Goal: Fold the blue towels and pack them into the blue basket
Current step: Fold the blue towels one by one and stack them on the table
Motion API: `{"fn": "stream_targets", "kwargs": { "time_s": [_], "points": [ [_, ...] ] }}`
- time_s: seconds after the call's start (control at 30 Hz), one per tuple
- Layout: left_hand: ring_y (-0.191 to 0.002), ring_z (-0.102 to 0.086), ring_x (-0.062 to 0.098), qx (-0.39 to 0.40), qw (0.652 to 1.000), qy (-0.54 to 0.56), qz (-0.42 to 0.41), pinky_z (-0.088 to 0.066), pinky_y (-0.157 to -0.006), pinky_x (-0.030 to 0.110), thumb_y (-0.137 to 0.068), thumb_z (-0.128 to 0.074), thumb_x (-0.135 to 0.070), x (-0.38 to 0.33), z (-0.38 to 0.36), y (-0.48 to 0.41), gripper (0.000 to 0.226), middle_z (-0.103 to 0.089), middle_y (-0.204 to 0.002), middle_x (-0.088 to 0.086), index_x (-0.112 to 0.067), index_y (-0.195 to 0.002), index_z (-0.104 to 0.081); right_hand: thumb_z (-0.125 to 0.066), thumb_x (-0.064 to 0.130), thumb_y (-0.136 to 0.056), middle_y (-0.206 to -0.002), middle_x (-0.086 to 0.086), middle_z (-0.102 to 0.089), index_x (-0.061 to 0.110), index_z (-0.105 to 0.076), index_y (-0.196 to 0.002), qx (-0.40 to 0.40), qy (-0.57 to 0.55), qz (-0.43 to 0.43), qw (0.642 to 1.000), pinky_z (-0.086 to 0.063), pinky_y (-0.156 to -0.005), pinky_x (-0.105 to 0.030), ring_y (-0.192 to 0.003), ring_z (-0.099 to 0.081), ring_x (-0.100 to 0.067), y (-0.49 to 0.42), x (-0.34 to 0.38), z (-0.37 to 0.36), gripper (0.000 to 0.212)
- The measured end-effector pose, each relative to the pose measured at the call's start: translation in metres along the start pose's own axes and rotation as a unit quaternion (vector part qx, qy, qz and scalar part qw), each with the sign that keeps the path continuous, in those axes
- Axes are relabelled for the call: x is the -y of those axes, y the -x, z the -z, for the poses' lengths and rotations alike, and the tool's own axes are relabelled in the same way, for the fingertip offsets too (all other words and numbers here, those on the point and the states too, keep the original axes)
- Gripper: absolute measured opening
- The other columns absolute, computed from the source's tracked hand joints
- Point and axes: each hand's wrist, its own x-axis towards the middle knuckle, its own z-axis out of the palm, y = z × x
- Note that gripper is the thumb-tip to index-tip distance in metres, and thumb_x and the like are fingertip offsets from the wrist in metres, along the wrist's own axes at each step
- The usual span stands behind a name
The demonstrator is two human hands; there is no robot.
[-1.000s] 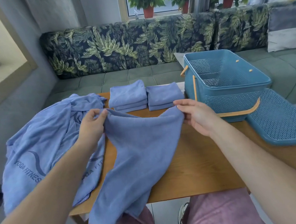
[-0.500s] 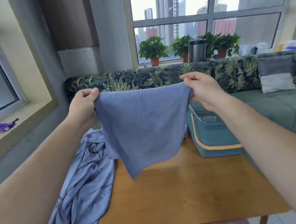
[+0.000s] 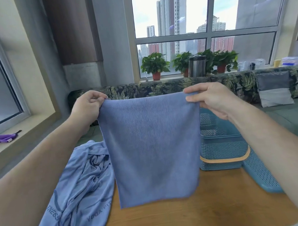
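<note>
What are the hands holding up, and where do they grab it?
A blue towel. The left hand pinches its top left corner and the right hand pinches its top right corner, so it hangs spread out above the table.

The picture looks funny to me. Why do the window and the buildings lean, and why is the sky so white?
Head view: the wide-angle lens bends straight lines, so the window frame and towers lean near the edges; outdoors is far brighter than the room, so the sky washes out white; the blue towel looks sharp.
</note>
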Motion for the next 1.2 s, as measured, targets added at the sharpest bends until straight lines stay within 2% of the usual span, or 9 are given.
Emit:
{"fn": "stream_targets", "kwargs": {
  "time_s": [0.13,0.27,0.37,0.53,0.77,0.9,0.97,1.07,1.2],
  "points": [
    [-0.083,-0.061,0.015,0.114,0.970,0.182,0.116,-0.052,-0.069,0.023,-0.088,-0.074,-0.013,0.011,-0.011,0.000,0.019,-0.070,-0.095,0.002,-0.011,-0.106,-0.070,-0.082,-0.004,-0.073,-0.107,-0.006,-0.073,0.018,-0.078,-0.100,-0.021,0.040,-0.017,0.999,-0.056,-0.095,-0.035,-0.105,-0.069,-0.022,-0.008,-0.025,-0.003,0.035],
    [-0.090,-0.067,0.018,0.103,0.991,0.000,0.081,-0.056,-0.088,0.034,-0.076,-0.080,0.000,0.038,-0.025,-0.010,0.036,-0.072,-0.105,0.003,-0.022,-0.104,-0.073,-0.081,0.008,-0.078,-0.101,0.004,-0.072,0.028,-0.076,-0.096,-0.041,0.195,0.000,0.980,-0.055,-0.088,-0.034,-0.099,-0.066,-0.014,-0.024,-0.047,-0.011,0.027],
    [-0.079,-0.062,0.009,0.054,0.993,-0.091,0.043,-0.051,-0.073,0.024,-0.083,-0.076,-0.008,0.043,-0.035,-0.021,0.019,-0.072,-0.095,-0.002,-0.022,-0.095,-0.074,-0.074,0.013,-0.087,-0.095,0.006,-0.071,0.031,-0.075,-0.087,-0.064,0.274,0.032,0.959,-0.054,-0.075,-0.033,-0.089,-0.064,-0.013,-0.041,-0.054,-0.019,0.018],
    [-0.065,-0.057,0.009,0.003,0.996,-0.083,-0.020,-0.045,-0.056,0.017,-0.088,-0.072,-0.014,0.035,-0.032,-0.037,0.005,-0.071,-0.080,0.000,-0.019,-0.088,-0.074,-0.069,0.009,-0.089,-0.091,0.005,-0.066,0.026,-0.078,-0.086,-0.085,0.285,0.112,0.948,-0.039,-0.061,-0.022,-0.077,-0.057,-0.007,-0.054,-0.048,-0.019,0.019],
    [-0.058,-0.052,0.002,0.034,0.998,-0.045,0.025,-0.044,-0.062,0.027,-0.091,-0.070,-0.019,0.088,-0.027,0.015,0.001,-0.067,-0.079,-0.003,-0.020,-0.091,-0.071,-0.066,0.012,-0.094,-0.091,0.001,-0.070,0.024,-0.069,-0.090,-0.050,0.199,0.034,0.978,-0.053,-0.058,-0.026,-0.060,-0.067,-0.005,-0.011,-0.092,-0.018,0.013],
    [-0.064,-0.058,0.004,0.069,0.993,-0.062,0.070,-0.047,-0.064,0.028,-0.092,-0.069,-0.022,0.151,-0.036,0.090,0.007,-0.068,-0.077,-0.009,-0.028,-0.089,-0.069,-0.064,0.015,-0.095,-0.076,0.000,-0.068,0.021,-0.069,-0.094,-0.016,0.230,-0.037,0.972,-0.044,-0.054,-0.019,-0.053,-0.062,0.000,0.037,-0.167,-0.021,0.008],
    [-0.071,-0.061,-0.001,0.081,0.988,-0.062,0.116,-0.048,-0.067,0.022,-0.093,-0.068,-0.022,0.182,-0.047,0.137,0.010,-0.070,-0.082,-0.009,-0.031,-0.088,-0.068,-0.063,0.015,-0.096,-0.073,-0.002,-0.069,0.021,-0.069,-0.095,0.005,0.239,-0.074,0.968,-0.041,-0.053,-0.020,-0.056,-0.065,-0.005,0.068,-0.213,-0.024,0.008],
    [-0.083,-0.066,0.007,0.085,0.980,-0.038,0.177,-0.051,-0.077,0.030,-0.093,-0.069,-0.022,0.219,-0.065,0.199,0.007,-0.072,-0.088,-0.003,-0.028,-0.090,-0.069,-0.059,0.013,-0.099,-0.076,-0.007,-0.069,0.023,-0.065,-0.092,0.024,0.221,-0.133,0.966,-0.041,-0.048,-0.017,-0.060,-0.069,-0.014,0.114,-0.270,-0.030,0.013],
    [-0.082,-0.063,-0.001,0.064,0.986,-0.059,0.142,-0.047,-0.075,0.017,-0.094,-0.068,-0.022,0.234,-0.075,0.226,0.010,-0.070,-0.089,-0.011,-0.031,-0.090,-0.067,-0.060,0.014,-0.100,-0.064,-0.005,-0.067,0.020,-0.067,-0.099,-0.011,0.197,-0.130,0.972,-0.045,-0.056,-0.016,-0.057,-0.064,-0.008,0.142,-0.297,-0.032,0.010]
  ]
}}
